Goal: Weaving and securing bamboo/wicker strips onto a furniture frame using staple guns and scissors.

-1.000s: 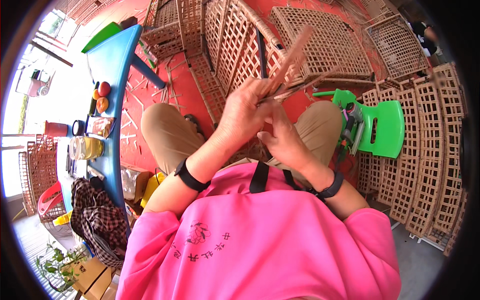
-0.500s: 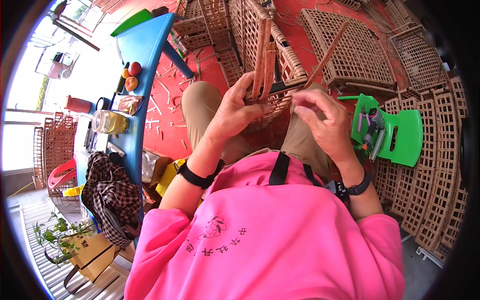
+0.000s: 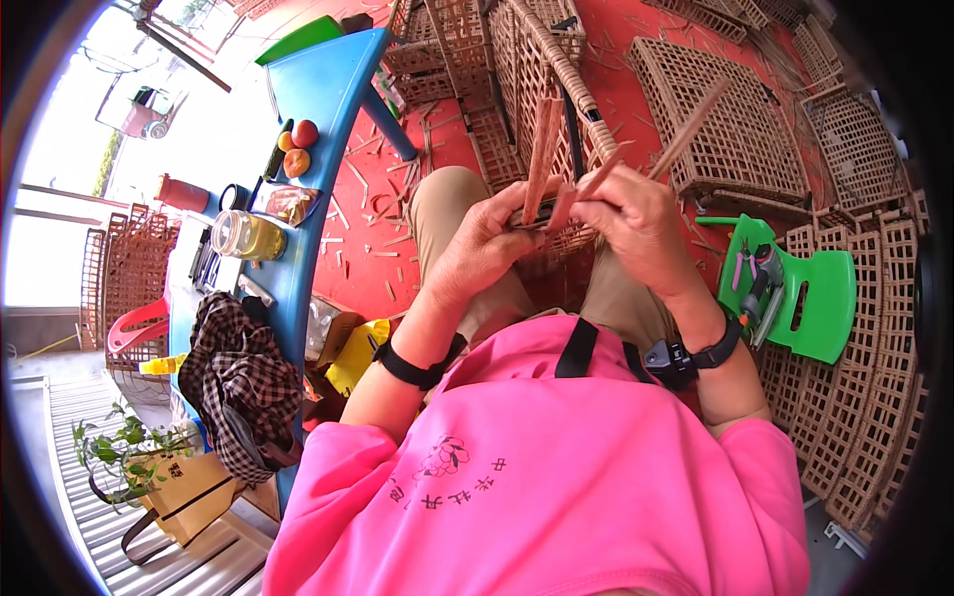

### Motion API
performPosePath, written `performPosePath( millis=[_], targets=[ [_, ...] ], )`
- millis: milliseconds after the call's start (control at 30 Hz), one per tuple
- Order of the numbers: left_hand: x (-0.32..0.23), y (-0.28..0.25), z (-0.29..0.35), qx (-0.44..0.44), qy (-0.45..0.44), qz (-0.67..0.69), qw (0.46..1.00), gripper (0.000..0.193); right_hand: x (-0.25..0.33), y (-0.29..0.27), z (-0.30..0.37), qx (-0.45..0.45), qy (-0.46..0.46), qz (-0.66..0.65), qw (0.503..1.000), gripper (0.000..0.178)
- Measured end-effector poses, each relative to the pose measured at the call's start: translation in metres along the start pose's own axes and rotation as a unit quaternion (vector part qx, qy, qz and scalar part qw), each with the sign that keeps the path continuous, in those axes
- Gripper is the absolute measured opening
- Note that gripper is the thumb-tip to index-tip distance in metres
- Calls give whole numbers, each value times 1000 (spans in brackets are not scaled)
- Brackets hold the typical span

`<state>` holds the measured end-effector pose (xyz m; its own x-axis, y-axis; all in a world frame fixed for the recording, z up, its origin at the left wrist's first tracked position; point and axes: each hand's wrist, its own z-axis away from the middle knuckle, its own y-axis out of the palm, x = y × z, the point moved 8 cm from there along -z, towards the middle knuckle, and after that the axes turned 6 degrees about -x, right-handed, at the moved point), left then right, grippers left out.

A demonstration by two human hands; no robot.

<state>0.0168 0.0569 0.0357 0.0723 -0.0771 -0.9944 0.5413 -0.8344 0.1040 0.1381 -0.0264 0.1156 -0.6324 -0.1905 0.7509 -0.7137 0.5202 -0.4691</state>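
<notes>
A brown open-weave wicker frame (image 3: 519, 74) with wrapped edges stands between my knees. Its near end lies under my hands. My left hand (image 3: 487, 238) is closed around that near edge, at the foot of an upright flat strip (image 3: 543, 149). A second flat strip (image 3: 599, 171) is pinched between the thumb and fingers of my right hand (image 3: 636, 223), and it slants up to the right. Beyond the right hand, another long strip (image 3: 691, 127) sticks up at an angle. My fingers partly hide the frame's near corner.
On the left, a blue table (image 3: 328, 89) holds fruit (image 3: 297, 162), a glass jar (image 3: 248, 236) and a checked cloth (image 3: 238, 377). A green chair (image 3: 825, 288) with pliers and a power tool stands right. Woven panels (image 3: 720, 119) and strip scraps lie on the red floor.
My right hand, which was raised with loose fingers beside the frame, has come in and closed on a strip, now bent over to the right. The whole view has shifted a little.
</notes>
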Motion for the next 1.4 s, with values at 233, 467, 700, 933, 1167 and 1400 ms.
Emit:
performPosePath(
  millis=[233,467,700,933,1167,1400],
  targets=[
    [-6,3,-2,11,34,-2,999,63,-9,-17,4,-68,55,-50,995,15],
    [-4,-1,5,-11,7,32,999,64,54,-45,19,-169,-148,-42,974,31],
    [-7,2,5,-29,27,63,997,58,60,-3,5,-107,-170,135,970,31],
    [-5,0,7,-19,5,120,993,57,52,14,-3,-24,-196,132,971,16],
    [-9,-3,6,-2,17,138,990,63,5,-18,4,-87,-7,19,996,10],
    [3,-4,2,6,1,193,981,65,30,-70,-25,-97,-12,-168,981,71]
  ],
)
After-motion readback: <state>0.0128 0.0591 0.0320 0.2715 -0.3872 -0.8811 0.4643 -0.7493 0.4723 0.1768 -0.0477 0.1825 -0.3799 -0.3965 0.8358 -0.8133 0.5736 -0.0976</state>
